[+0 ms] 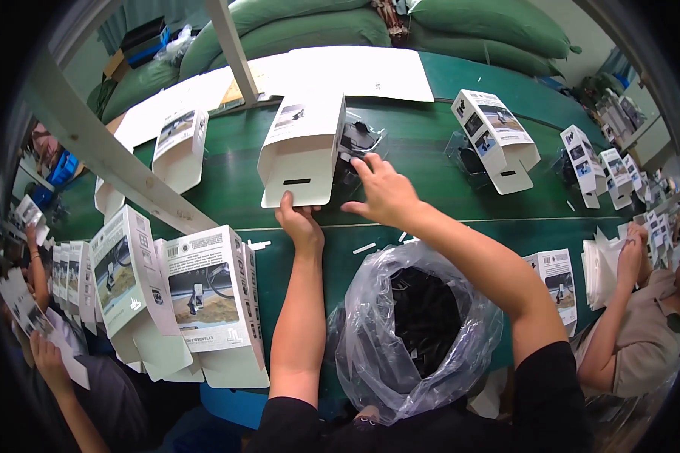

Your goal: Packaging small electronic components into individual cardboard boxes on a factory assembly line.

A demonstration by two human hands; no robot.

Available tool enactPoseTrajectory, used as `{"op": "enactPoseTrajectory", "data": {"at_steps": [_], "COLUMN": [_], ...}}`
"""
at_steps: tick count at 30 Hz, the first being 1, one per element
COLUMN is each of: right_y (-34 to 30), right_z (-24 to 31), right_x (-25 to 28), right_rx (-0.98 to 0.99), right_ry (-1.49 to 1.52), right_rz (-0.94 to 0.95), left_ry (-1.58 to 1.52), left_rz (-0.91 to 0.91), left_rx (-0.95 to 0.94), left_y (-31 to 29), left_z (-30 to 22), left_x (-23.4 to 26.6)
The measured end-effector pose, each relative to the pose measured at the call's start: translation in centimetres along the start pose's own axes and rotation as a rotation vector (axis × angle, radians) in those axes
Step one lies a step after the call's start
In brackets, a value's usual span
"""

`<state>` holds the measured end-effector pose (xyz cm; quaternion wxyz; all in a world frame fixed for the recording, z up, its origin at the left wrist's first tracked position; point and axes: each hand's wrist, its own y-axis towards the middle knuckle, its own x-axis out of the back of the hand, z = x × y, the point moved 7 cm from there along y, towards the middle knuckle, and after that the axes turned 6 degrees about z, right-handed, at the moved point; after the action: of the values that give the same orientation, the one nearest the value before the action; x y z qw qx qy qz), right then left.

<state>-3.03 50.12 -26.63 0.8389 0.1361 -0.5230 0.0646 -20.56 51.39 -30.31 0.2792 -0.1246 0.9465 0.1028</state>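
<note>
A white printed cardboard box (304, 128) lies on the green belt with its open end toward me. My left hand (301, 223) grips the box's long slotted flap (298, 194), thumb on top and fingers partly hidden beneath. Just right of the box sits a clear plastic tray (378, 138) with a black part (360, 136) in it. My right hand (387, 192) reaches to the tray's near side, thumb and fingers apart. Its fingertips are at the tray's edge; whether they touch it I cannot tell. Between my forearms stands a clear plastic bag (366, 332) of black pieces (427, 317).
Several open boxes stand at left, one printed box (204, 294) nearest. Another box (495, 136) lies farther right on the belt (423, 166), beside a clear tray (461, 155). A metal post (113, 143) slants across the left. Co-workers sit on both sides; one right-hand person's hand (633, 253) holds white card.
</note>
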Motion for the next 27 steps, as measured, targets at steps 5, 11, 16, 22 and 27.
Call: {"op": "enactPoseTrajectory", "data": {"at_steps": [5, 11, 16, 22, 27], "right_y": [2.3, 1.3, -8.3, -20.4, -22.6], "right_z": [-2.8, -9.6, -9.7, 0.7, 2.9], "right_x": [-2.0, -0.6, 9.5, 7.6, 4.4], "right_rx": [-0.087, -0.220, -0.147, 0.345, 0.421], "right_ry": [0.098, 0.311, 0.565, 0.293, -0.021], "right_rz": [-0.200, -0.121, -0.240, 0.272, 0.230], "left_ry": [-0.040, 0.046, 0.101, 0.201, 0.185], "left_rz": [0.179, 0.387, 0.463, 0.606, 0.689], "left_rx": [0.033, 0.251, 0.476, 0.727, 0.775], "left_y": [-0.4, -1.3, -1.5, -2.3, -2.7], "left_z": [0.3, 3.4, 5.7, 7.5, 7.0], "left_x": [-1.4, -4.4, -4.2, -4.0, -4.0]}}
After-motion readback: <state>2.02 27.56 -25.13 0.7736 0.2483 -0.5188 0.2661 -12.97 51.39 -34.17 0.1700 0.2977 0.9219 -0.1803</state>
